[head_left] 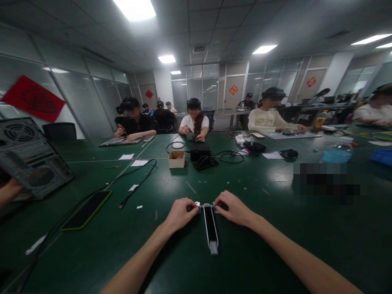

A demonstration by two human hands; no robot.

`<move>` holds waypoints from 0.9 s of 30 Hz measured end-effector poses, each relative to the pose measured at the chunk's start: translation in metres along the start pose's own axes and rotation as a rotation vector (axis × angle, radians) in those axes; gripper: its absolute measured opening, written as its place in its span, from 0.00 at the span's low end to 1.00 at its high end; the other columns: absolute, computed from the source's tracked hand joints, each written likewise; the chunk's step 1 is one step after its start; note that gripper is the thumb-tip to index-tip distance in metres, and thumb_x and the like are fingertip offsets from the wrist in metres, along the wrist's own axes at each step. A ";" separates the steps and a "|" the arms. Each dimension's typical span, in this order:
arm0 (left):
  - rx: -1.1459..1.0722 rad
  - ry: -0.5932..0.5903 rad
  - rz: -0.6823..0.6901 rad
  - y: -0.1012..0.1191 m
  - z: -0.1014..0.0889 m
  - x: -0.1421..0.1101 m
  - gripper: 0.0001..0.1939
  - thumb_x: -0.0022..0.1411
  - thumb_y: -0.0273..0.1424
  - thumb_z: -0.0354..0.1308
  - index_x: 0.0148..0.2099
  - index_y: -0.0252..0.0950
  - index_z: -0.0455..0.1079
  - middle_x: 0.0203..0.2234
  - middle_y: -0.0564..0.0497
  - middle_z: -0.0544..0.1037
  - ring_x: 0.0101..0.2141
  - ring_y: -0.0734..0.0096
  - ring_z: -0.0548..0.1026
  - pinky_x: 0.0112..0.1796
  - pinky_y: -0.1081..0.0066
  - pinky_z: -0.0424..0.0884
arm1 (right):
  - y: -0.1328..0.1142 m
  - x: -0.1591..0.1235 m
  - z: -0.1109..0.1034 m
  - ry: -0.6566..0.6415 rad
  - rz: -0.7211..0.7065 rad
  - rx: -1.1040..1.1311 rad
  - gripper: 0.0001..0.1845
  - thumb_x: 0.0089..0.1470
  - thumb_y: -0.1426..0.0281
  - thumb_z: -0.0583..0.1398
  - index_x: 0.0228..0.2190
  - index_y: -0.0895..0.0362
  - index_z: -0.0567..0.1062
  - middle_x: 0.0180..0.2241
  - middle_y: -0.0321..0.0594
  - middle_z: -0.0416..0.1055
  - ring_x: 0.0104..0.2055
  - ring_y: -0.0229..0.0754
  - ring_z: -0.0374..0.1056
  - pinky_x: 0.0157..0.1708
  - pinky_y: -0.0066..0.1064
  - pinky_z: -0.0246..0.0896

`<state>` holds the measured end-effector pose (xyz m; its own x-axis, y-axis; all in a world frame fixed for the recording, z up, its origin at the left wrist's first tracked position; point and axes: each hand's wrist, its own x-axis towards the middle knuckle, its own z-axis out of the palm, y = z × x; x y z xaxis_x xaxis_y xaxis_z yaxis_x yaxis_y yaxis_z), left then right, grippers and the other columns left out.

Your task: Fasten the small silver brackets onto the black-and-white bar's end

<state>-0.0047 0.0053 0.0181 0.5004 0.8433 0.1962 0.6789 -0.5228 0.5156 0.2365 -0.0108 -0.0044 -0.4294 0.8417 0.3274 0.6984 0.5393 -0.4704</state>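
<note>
A long narrow black device with a silver frame [210, 226] lies lengthwise on the green table [275, 245] in front of me. My left hand [180, 213] is closed in a pinch at the left of the device's far end, on a small silver part [197, 204]. My right hand [233, 209] is curled shut at the right of that same end, fingertips touching the device. Both forearms reach in from the bottom edge.
A phone in a yellow-green case [86, 210] lies to the left, with black cables [137, 179] beside it. A grey computer case [29, 157] stands at far left. A small cardboard box [177, 159] and black gear [202, 157] sit mid-table. Several people work along the far side.
</note>
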 end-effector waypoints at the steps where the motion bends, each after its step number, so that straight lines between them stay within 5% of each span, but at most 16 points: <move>1: 0.000 0.004 0.008 -0.001 0.001 0.000 0.10 0.58 0.32 0.55 0.34 0.35 0.76 0.28 0.50 0.76 0.29 0.68 0.72 0.31 0.71 0.65 | 0.000 0.000 0.000 -0.001 0.002 0.003 0.06 0.56 0.68 0.56 0.33 0.56 0.72 0.34 0.40 0.68 0.37 0.41 0.63 0.37 0.36 0.62; 27: -0.053 0.042 0.046 -0.002 0.004 0.001 0.04 0.57 0.29 0.56 0.34 0.36 0.71 0.25 0.55 0.73 0.27 0.71 0.69 0.30 0.73 0.63 | -0.002 -0.001 0.000 -0.014 0.014 0.013 0.07 0.57 0.67 0.56 0.34 0.56 0.72 0.34 0.39 0.68 0.36 0.41 0.63 0.36 0.35 0.63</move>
<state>-0.0029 0.0063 0.0138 0.5066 0.8238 0.2544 0.6262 -0.5543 0.5483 0.2354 -0.0123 -0.0036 -0.4274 0.8495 0.3093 0.6970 0.5275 -0.4858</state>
